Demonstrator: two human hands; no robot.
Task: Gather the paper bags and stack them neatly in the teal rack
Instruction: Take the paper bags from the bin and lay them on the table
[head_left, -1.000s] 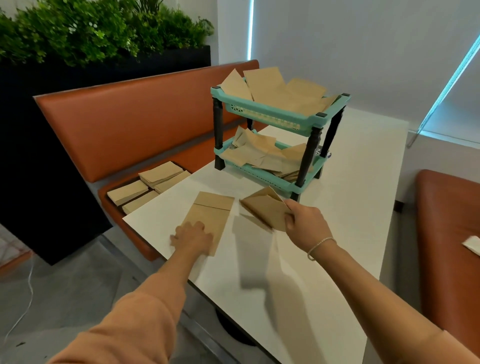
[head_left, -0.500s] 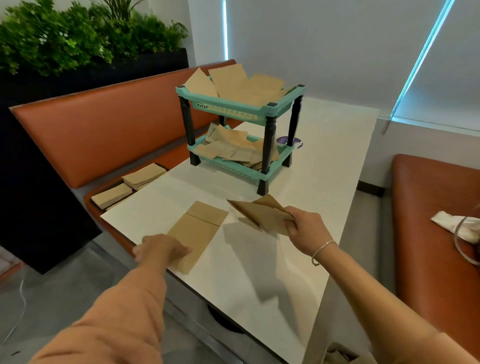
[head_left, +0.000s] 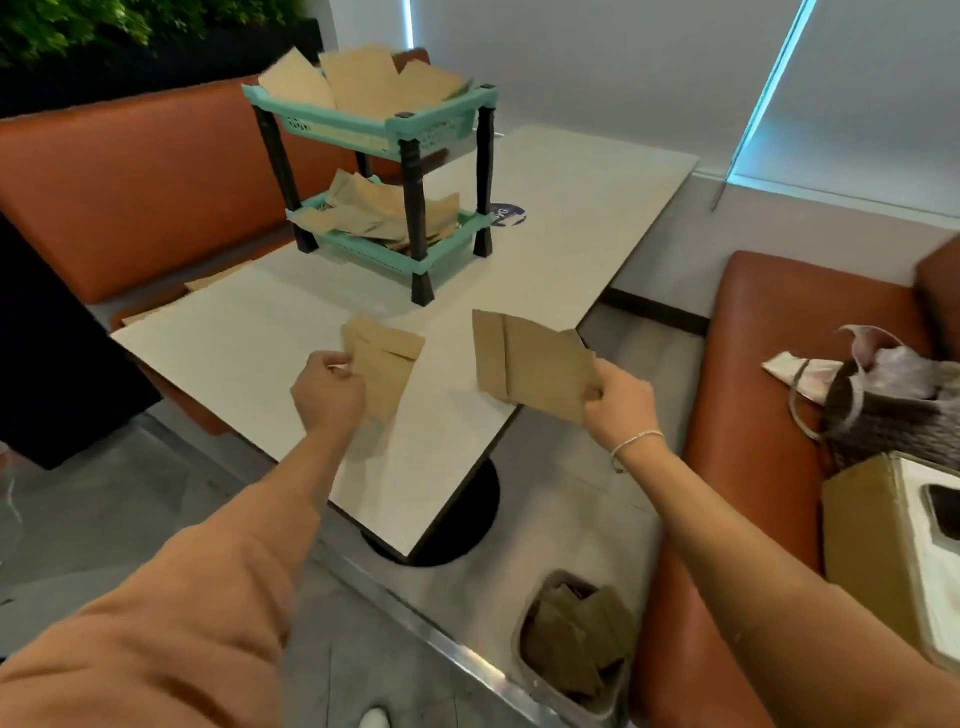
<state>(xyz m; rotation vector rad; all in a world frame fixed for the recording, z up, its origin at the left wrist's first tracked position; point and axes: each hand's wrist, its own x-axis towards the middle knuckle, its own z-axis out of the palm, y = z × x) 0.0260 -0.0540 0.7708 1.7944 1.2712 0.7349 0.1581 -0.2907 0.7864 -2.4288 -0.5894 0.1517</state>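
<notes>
We are mid-gather: our left hand (head_left: 327, 387) pinches one paper bag (head_left: 384, 364) near the table's (head_left: 571, 249) near edge, and our right hand (head_left: 618, 402) grips another bag (head_left: 535, 361) past its near right corner. Next, we judge, both must be squared together and carried to the teal rack (head_left: 374, 130) at the far left, where bags already lie askew.

We are in a café or restaurant booth: orange padded bench seats (head_left: 145, 192) flank a white pedestal table (head_left: 561, 249) at nine and three o'clock, a dark planter of greenery (head_left: 104, 31) tops the backrest at eleven, and paper bags (head_left: 363, 78) fill a teal rack (head_left: 395, 130).
</notes>
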